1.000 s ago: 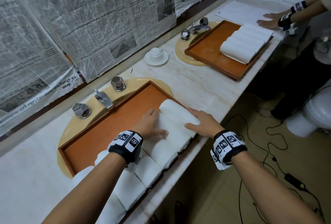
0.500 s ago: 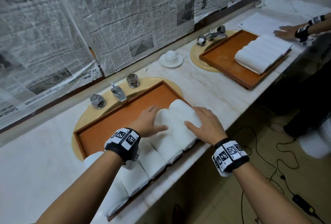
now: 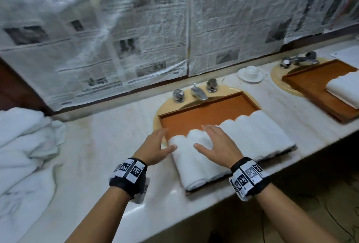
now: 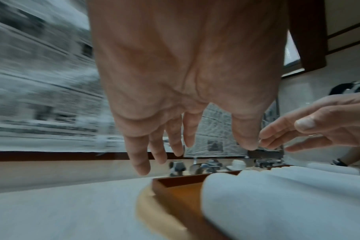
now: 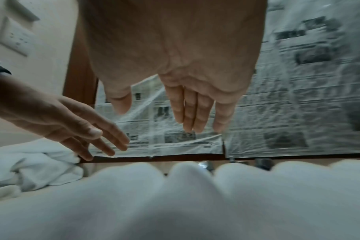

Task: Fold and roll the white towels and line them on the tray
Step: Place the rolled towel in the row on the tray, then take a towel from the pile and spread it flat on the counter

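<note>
— Starting nearest: where were the hands?

— Both were over the near end of the row. The left hand (image 3: 155, 147) was at the tray's left edge, fingers straight and slightly spread, holding nothing; from its wrist camera the fingertips (image 4: 143, 168) hung clear above the counter (image 3: 108, 141). The right hand (image 3: 217, 145) was above the leftmost rolled towels (image 3: 194, 157), fingers straight and close together, thumb out to the side, also holding nothing (whether its palm actually brushed the cloth, I could not tell).

— And the towels themselves?

— A row of white rolls lay side by side on the wooden tray (image 3: 209, 114), filling its near half. Each roll's long axis ran from the near edge of the counter toward the taps (image 3: 196, 92); the row itself ran left to right. The far half of the tray showed bare wood.

— So what did the coming move turn on?

— As I judged it, on the loose towel pile (image 3: 25, 139). It lay well to the left of both hands, on the counter, apart from the tray. The left hand was the nearer one, with only bare counter between it and the pile, so a reach leftward would fall to it first.

— Anything farther back?

— A cup and saucer (image 3: 250, 72) stood by the wall, and a second tray (image 3: 310, 85) with its own white rolls sat to the far right. Newspaper (image 3: 136, 38) covered the wall behind.
</note>
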`<state>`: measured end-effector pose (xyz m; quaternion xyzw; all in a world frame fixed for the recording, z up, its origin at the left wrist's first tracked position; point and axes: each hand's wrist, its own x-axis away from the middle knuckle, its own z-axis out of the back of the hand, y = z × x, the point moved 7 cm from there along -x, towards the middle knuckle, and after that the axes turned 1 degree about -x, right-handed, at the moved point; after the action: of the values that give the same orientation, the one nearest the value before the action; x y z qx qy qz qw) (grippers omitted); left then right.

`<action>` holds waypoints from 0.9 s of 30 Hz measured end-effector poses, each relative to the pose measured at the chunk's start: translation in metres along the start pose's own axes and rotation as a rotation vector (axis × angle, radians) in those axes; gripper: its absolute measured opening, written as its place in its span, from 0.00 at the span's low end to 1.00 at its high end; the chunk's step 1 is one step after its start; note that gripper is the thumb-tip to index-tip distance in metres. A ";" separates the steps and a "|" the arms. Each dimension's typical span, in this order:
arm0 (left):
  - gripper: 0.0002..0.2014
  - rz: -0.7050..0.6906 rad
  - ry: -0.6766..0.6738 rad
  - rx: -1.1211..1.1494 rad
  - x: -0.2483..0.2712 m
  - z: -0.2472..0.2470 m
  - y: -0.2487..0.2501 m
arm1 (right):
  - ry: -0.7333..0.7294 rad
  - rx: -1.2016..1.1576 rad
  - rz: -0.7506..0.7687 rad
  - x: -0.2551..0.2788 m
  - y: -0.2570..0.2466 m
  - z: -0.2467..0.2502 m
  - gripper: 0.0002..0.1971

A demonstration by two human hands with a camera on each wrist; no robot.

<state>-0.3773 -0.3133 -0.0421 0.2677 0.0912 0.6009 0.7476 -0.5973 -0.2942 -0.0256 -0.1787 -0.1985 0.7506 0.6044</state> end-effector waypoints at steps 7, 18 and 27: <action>0.38 0.238 0.125 0.059 0.122 0.041 -0.144 | -0.098 -0.005 0.204 -0.001 -0.142 -0.084 0.40; 0.38 0.493 0.262 0.090 0.231 0.080 -0.258 | -0.322 0.110 0.441 -0.029 -0.281 -0.195 0.40; 0.36 0.679 0.366 0.048 0.261 0.114 -0.328 | -0.407 0.114 0.659 -0.077 -0.358 -0.252 0.39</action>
<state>0.0220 -0.1436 -0.0651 0.1886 0.1431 0.8498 0.4710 -0.1536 -0.2810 -0.0555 -0.0464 -0.2045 0.9343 0.2882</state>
